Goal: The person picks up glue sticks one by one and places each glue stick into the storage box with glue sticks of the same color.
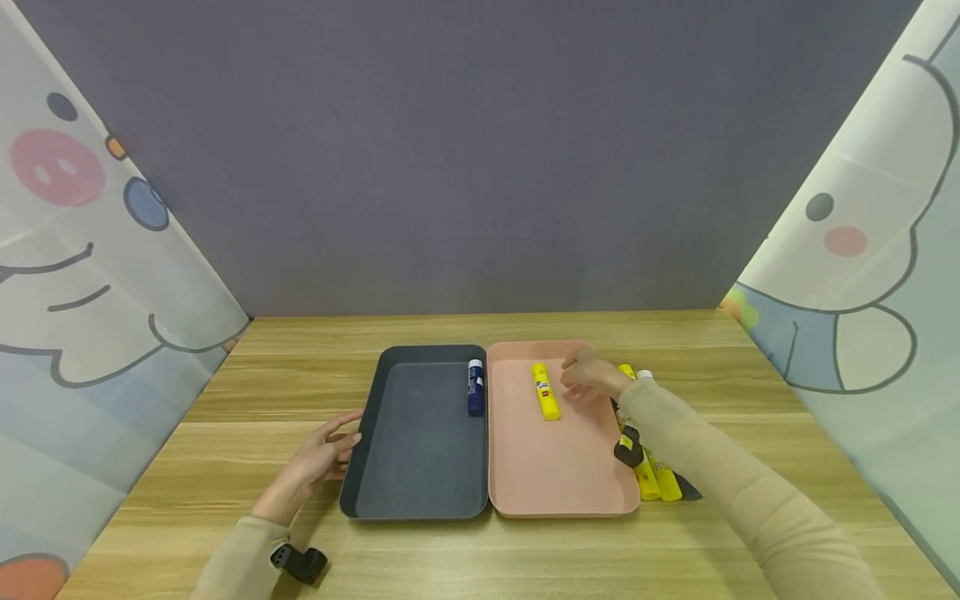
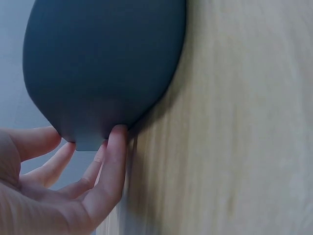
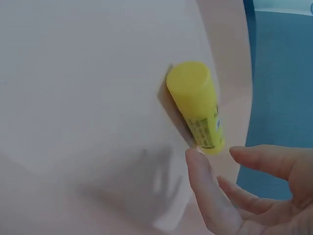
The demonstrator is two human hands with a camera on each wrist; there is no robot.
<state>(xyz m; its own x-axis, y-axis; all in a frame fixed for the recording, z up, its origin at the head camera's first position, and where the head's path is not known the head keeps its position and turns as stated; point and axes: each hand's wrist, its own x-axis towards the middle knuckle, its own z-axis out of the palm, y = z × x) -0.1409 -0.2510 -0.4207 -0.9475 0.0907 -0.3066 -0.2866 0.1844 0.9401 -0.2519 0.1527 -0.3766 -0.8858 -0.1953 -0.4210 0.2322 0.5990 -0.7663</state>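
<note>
A dark grey tray (image 1: 420, 467) and a pink tray (image 1: 555, 475) stand side by side on the table. My left hand (image 1: 322, 454) holds the grey tray's left edge; its fingertips and thumb meet the wall in the left wrist view. Inside the grey tray, a dark blue glue stick (image 1: 476, 389) with a white cap lies along the right wall. A yellow glue stick (image 1: 547, 393) lies slightly tilted in the pink tray. Just right of it is my right hand (image 1: 592, 374), thumb and fingers apart and holding nothing. The right wrist view shows fingertips near one end of the yellow stick (image 3: 195, 103).
Several yellow glue sticks (image 1: 664, 482) lie right of the pink tray, partly hidden by the right forearm. A white cap (image 1: 644, 375) and a dark object (image 1: 687, 488) show among them. A grey panel (image 1: 480, 167) rises behind the wood-grain table (image 1: 300, 358).
</note>
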